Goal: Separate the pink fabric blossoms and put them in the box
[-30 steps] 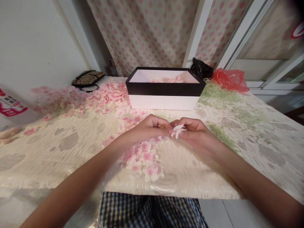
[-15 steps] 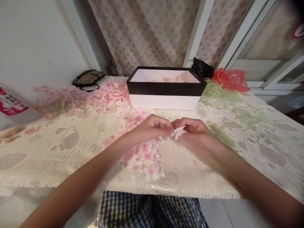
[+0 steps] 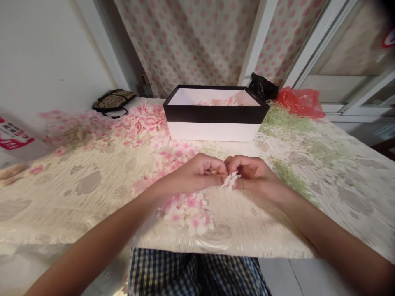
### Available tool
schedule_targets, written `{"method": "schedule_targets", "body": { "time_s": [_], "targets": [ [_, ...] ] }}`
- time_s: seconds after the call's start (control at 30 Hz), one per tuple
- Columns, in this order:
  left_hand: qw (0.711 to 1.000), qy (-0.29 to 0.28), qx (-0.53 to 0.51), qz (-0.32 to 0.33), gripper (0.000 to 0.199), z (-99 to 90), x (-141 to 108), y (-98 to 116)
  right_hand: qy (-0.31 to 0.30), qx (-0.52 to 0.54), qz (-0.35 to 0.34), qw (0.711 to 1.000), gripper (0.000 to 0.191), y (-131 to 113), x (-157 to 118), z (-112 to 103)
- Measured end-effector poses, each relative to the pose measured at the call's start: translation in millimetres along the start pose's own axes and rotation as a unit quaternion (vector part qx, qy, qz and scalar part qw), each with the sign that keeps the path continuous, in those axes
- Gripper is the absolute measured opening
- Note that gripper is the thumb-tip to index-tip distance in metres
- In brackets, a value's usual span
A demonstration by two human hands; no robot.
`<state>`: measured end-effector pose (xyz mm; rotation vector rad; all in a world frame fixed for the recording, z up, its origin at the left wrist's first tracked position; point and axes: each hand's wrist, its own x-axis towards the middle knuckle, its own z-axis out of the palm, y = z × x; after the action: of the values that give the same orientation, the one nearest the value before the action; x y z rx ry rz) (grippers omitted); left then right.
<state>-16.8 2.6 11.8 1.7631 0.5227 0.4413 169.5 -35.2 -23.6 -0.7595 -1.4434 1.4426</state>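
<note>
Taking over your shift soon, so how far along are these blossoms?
Some pink blossoms already lie in the black-rimmed box. The left hand and right hand pinch a white blossom. Still out: the heap near the hands and the petals left of the box.

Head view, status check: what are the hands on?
Right hand pinching small white blossom. Left hand curled beside it, grip unclear. Pink-and-white blossom pile on the table just nearer the person.

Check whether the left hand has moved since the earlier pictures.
Yes, slightly: the left hand now sits a little lower in view, farther from the front of the black-and-white box.
</note>
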Motion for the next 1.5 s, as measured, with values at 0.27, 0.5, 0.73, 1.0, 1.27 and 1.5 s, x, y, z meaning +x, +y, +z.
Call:
{"method": "schedule_targets", "body": {
  "time_s": [0.27,0.5,0.73,1.0,1.27,1.5],
  "targets": [
    [0.999,0.033,-0.002,0.012,0.019,2.4,1.2,-0.4,0.020,0.032,-0.005,0.999,0.017,1.5,-0.3,2.9],
    [0.990,0.094,0.064,0.081,0.020,5.1,1.5,-2.2,0.072,0.150,-0.012,0.986,0.009,-5.2,6.0,6.2],
    [0.977,0.147,0.107,0.115,0.020,7.4,6.1,-6.7,0.142,0.159,0.037,0.976,0.015,-7.3,7.6,-2.6],
    [0.981,0.121,0.148,0.040,0.014,8.1,5.7,-11.0,0.291,-0.430,-0.115,0.847,0.013,-18.3,2.5,-26.1],
    [0.950,-0.005,0.300,0.087,0.013,7.6,7.4,-24.1,0.157,-0.754,0.169,0.616,0.033,-9.8,1.1,-79.9],
    [0.934,0.046,0.348,0.069,0.030,-1.4,6.1,-15.8,0.095,-0.735,0.182,0.646,0.028,-2.3,6.9,-94.7]
  ]
}}
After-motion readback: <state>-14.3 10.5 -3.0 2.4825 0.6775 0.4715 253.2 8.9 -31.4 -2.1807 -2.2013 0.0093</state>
